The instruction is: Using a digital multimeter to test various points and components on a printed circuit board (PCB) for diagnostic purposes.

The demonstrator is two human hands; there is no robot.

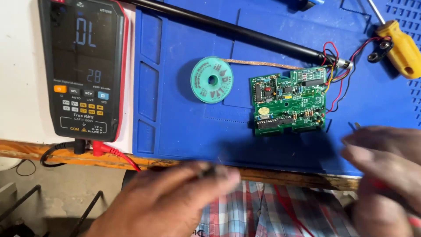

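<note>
Our left hand (175, 202) blurred, fingers pinched on dark probe tip; right hand (386, 175) grip unclear. Risk we judge: probe slipping, shorting green circuit board (289, 103).

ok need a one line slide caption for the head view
Two blurred hands, left hand and right hand, hover below a green circuit board on a blue mat, beside a multimeter.

Bare hands, no gloves, no sleeves; plaid shirt (258, 206) red, blue, white.
</note>
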